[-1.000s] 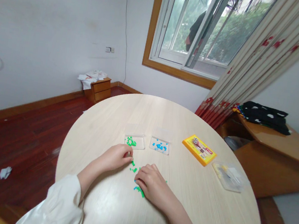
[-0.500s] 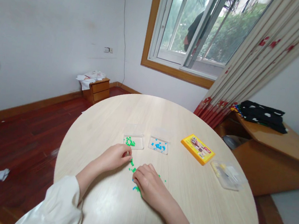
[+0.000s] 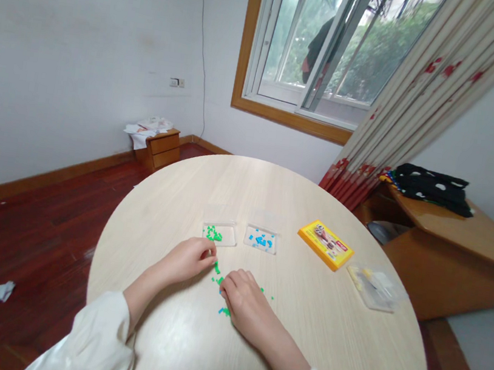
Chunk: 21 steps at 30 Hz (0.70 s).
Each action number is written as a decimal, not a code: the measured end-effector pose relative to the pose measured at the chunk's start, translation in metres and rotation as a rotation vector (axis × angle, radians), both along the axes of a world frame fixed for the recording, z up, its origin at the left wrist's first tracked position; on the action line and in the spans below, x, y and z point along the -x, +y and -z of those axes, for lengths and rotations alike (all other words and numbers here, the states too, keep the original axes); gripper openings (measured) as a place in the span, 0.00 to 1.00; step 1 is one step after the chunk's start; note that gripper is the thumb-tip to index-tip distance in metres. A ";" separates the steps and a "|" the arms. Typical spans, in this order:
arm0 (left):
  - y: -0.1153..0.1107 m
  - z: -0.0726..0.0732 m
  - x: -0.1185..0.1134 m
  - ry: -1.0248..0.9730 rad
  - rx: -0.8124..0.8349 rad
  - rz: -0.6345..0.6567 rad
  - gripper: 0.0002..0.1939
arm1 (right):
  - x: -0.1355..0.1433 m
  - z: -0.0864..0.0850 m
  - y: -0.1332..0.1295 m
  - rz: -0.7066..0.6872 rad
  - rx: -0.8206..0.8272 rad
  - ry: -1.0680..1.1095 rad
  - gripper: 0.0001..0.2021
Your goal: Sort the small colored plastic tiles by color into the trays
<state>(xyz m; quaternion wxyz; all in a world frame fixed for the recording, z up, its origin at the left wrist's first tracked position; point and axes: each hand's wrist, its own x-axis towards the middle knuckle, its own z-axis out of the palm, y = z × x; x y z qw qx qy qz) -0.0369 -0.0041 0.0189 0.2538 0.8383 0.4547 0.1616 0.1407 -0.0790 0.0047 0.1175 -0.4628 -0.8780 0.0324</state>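
My left hand [image 3: 191,258] rests on the table with thumb and fingers curled into a pinch; whatever is between the tips is too small to make out. Just at those fingertips lies a small green piece [image 3: 217,268], like a tiny building brick. My right hand [image 3: 243,300] is closed palm down over the loose pieces, its fingertips hidden. Small green and blue bricks [image 3: 225,312] stick out beside and below it. Beyond my hands are two clear plastic boxes: one [image 3: 228,245] with green bricks, the other [image 3: 260,250] with blue bricks.
A yellow box [image 3: 325,245] with a printed picture lies at the right of the round table [image 3: 178,347]. Near it is a clear case [image 3: 374,289] with pale yellow pieces. A wooden desk [image 3: 462,252] with dark cloth stands at the right, a small cabinet [image 3: 164,149] at the back left.
Both hands hold nearly the same places and poses. The whole view has shifted very slightly; no brick has visibly moved.
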 end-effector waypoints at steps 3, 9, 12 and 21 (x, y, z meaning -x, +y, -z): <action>0.001 0.001 0.000 -0.005 -0.001 0.001 0.09 | 0.000 0.002 0.000 -0.011 -0.005 -0.008 0.07; 0.001 0.000 0.000 -0.008 -0.003 -0.014 0.10 | -0.002 0.007 0.001 -0.037 0.012 0.096 0.08; 0.001 -0.001 0.000 -0.013 -0.004 -0.011 0.10 | -0.002 0.006 0.001 -0.045 0.036 0.145 0.08; 0.000 -0.001 -0.001 -0.016 -0.002 -0.019 0.10 | -0.011 -0.002 0.012 0.046 0.141 0.512 0.07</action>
